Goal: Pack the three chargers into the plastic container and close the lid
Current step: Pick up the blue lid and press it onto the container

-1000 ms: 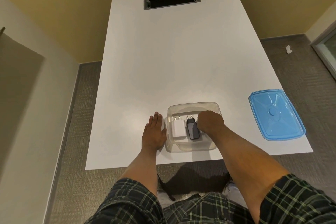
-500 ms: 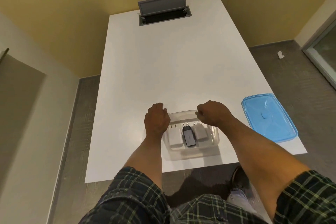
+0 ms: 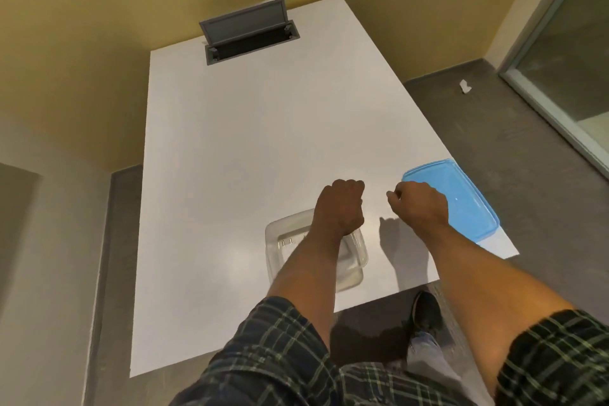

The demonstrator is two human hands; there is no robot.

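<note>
The clear plastic container (image 3: 275, 260) stands open near the table's front edge. My left forearm crosses over it and hides most of what is inside. Metal prongs of a white charger (image 3: 285, 242) show at its far left; the other chargers are hidden. My left hand (image 3: 341, 208) hovers just beyond the container's far right corner, fingers curled with nothing in them. The blue lid (image 3: 468, 201) lies flat on the table to the right. My right hand (image 3: 420, 204) is above the lid's left edge with curled fingers; I see nothing in it.
The white table (image 3: 247, 142) has an open grey cable hatch (image 3: 247, 31) at its far end. The lid sits close to the table's right edge. A shoe (image 3: 426, 311) and grey carpet show below the front edge. A glass door (image 3: 566, 76) is at right.
Both hands have left the container's far rim and moved up and right, the right hand reaching the blue lid's left edge. My left forearm now covers the chargers.
</note>
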